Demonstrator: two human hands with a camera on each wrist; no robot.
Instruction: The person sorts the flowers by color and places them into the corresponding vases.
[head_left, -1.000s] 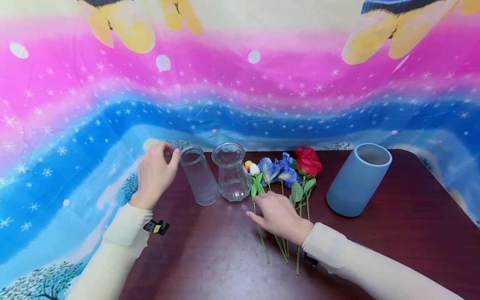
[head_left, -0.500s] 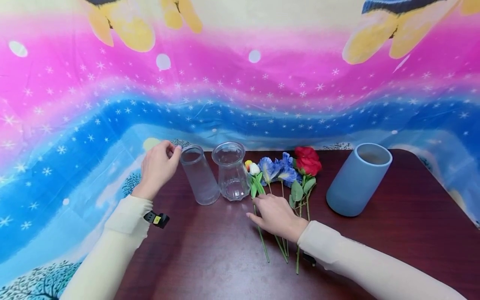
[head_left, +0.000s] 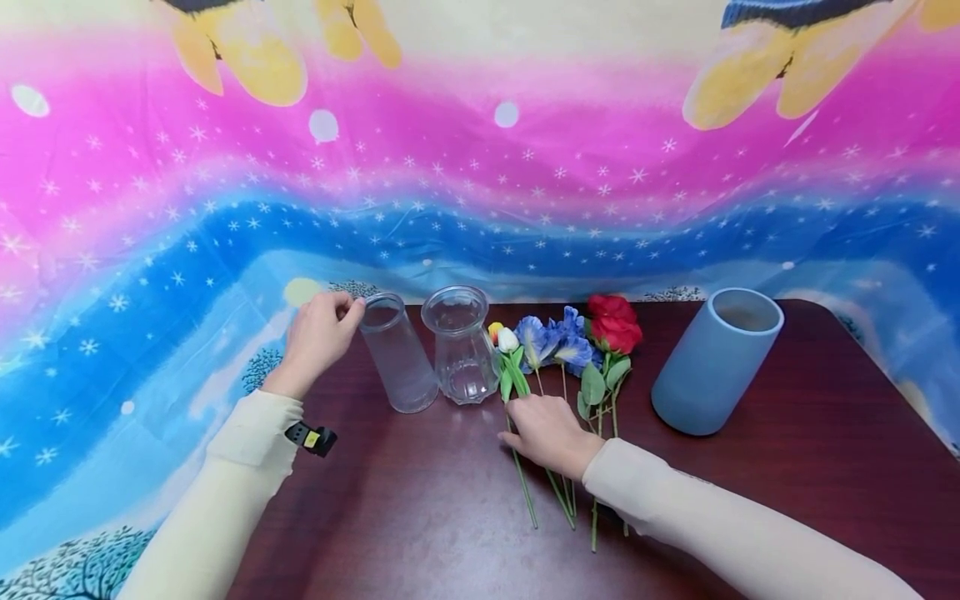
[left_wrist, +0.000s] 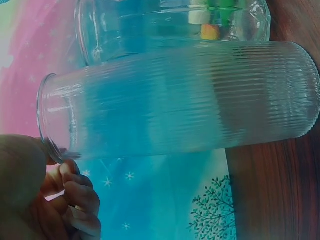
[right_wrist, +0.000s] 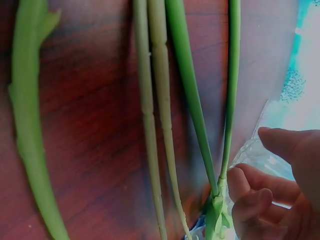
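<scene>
My left hand (head_left: pixel 318 340) pinches the rim of a tall ribbed glass vase (head_left: pixel 401 367), which stands upright on the table. In the left wrist view, thumb and forefinger meet at the rim of this ribbed vase (left_wrist: pixel 165 105). My right hand (head_left: pixel 551 433) is over the stems of artificial flowers. Its thumb stays apart from the bent fingers, and a fingertip is close to or touching a green tulip stem (right_wrist: pixel 231 100). A white tulip (head_left: pixel 507 339) and a yellow-orange one lie beyond this hand, alongside blue irises (head_left: pixel 551 340) and a red rose (head_left: pixel 615 323).
A flared clear glass vase (head_left: pixel 461 358) stands right beside the ribbed one. A blue-grey vase (head_left: pixel 716 362) stands farther right. The dark wooden table (head_left: pixel 420 517) meets a patterned cloth (head_left: pixel 450 167) at its back edge.
My left fingers have come down onto the ribbed vase's rim, from just beside it. My right hand has shifted slightly, and its fingers are a little more bent. The vases and flowers stay put.
</scene>
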